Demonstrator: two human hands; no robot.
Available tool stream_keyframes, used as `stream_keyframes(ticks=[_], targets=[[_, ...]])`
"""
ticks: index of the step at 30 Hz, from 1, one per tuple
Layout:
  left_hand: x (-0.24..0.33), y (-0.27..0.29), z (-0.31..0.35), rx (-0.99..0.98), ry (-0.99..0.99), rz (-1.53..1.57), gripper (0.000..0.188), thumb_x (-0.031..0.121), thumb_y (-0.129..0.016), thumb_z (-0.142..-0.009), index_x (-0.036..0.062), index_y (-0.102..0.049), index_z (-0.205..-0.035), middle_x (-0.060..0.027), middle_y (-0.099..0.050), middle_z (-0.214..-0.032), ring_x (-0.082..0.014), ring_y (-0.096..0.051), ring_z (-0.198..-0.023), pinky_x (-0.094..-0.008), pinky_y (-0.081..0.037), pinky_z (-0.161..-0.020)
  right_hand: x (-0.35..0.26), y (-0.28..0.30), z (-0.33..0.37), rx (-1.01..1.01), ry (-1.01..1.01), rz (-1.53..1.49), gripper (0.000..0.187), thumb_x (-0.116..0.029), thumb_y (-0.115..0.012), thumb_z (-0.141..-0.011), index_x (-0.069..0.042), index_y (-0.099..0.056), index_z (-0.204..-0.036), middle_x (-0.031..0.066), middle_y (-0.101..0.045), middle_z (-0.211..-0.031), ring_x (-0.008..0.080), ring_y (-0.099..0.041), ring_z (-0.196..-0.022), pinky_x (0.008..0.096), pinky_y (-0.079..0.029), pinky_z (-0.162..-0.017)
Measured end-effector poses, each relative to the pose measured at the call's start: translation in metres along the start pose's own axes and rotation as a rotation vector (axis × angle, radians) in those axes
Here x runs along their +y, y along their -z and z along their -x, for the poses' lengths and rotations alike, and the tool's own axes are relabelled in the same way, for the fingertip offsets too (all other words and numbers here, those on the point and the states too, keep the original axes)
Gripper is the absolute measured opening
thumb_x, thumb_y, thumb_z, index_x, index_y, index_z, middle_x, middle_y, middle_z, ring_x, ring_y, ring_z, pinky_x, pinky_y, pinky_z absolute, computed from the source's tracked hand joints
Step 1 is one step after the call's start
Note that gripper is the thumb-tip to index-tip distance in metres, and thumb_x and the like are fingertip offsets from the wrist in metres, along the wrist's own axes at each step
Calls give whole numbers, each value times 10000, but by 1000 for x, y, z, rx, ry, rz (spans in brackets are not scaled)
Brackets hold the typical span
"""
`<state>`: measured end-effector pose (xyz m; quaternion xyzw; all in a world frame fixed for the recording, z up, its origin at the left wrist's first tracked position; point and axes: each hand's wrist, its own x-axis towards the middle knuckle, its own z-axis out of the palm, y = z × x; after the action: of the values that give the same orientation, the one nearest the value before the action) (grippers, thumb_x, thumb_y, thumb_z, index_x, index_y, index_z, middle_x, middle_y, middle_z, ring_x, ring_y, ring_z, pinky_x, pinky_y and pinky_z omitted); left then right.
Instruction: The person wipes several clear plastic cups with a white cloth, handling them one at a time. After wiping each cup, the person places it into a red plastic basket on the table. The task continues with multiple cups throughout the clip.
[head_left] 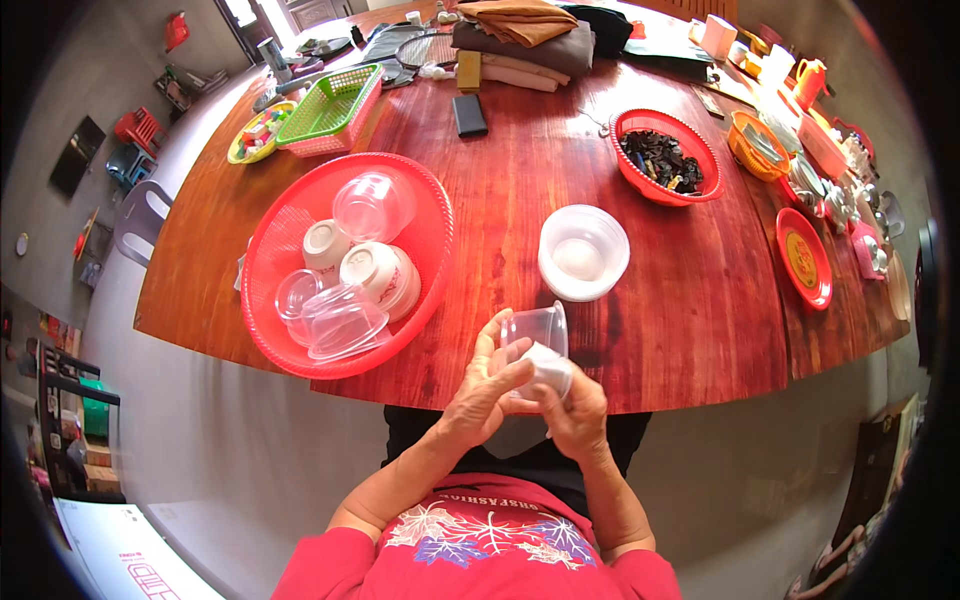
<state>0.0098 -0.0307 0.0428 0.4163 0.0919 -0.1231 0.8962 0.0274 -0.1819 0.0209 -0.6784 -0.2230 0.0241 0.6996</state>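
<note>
Close to the table's front edge, my left hand (482, 390) is closed around a clear plastic cup (540, 324), tilted toward my right. My right hand (580, 412) is closed at the cup's lower right, gripping a small white piece (547, 363); whether it is a cloth or another cup I cannot make out. Just beyond my hands stands a nested stack of white translucent bowls (583, 250). To the left, a large red plastic basket (285, 225) holds upturned white cups (370, 268), a clear bowl (374, 206) and several clear plastic cups (345, 325).
Farther back are a green basket (330, 105), a flat black object (469, 116) and folded cloths (525, 50). At the right stand a red basket (712, 175) of dark pieces, an orange basket (745, 150) and a red tray (822, 290). The wooden table (680, 340) ends at my lap.
</note>
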Motion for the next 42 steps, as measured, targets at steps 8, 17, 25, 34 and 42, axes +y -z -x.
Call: stream_keyframes(ticks=[8,17,25,34,42], targets=[[-13,17,-8,-45,-37,322,691,434,-671,-884,110,-353,-1404,-158,-536,-1249,-266,-587,-1086,-438,-479,-982,-16,11,-5,-323,366,301,277,26,-658,-776,46,-591,-1043,186,-572,-1065,360,-559,-989,423,-478,-842],[2,30,-4,-44,219,165,851,712,-504,-845,114,-365,-1433,-257,-552,-1231,-376,-601,-1075,-565,-558,-805,-21,19,-35,92,604,688,365,49,-704,-683,18,-647,-1042,126,-569,-984,313,-575,-906,408,-516,-790],[-4,33,-4,-85,114,158,665,583,-492,-925,111,-425,-1390,-215,-601,-1190,-328,-638,-1044,-443,-594,-774,9,16,-32,-121,514,989,239,-100,-705,-725,-11,-663,-943,112,-569,-995,295,-582,-945,387,-521,-760],[-16,32,-13,-52,-98,206,616,486,-546,-938,111,-394,-1402,-150,-565,-1267,-264,-589,-1122,-411,-521,-908,-25,2,-20,-65,97,198,226,69,-635,-796,1,-661,-1010,113,-610,-953,257,-635,-871,324,-506,-729],[-12,20,-3,-107,-20,18,697,429,-604,-928,100,-287,-1455,-86,-504,-1297,-178,-473,-1238,-349,-446,-999,2,-3,-20,-247,47,380,301,-64,-696,-781,11,-600,-1057,183,-594,-1004,364,-620,-896,409,-524,-763]])
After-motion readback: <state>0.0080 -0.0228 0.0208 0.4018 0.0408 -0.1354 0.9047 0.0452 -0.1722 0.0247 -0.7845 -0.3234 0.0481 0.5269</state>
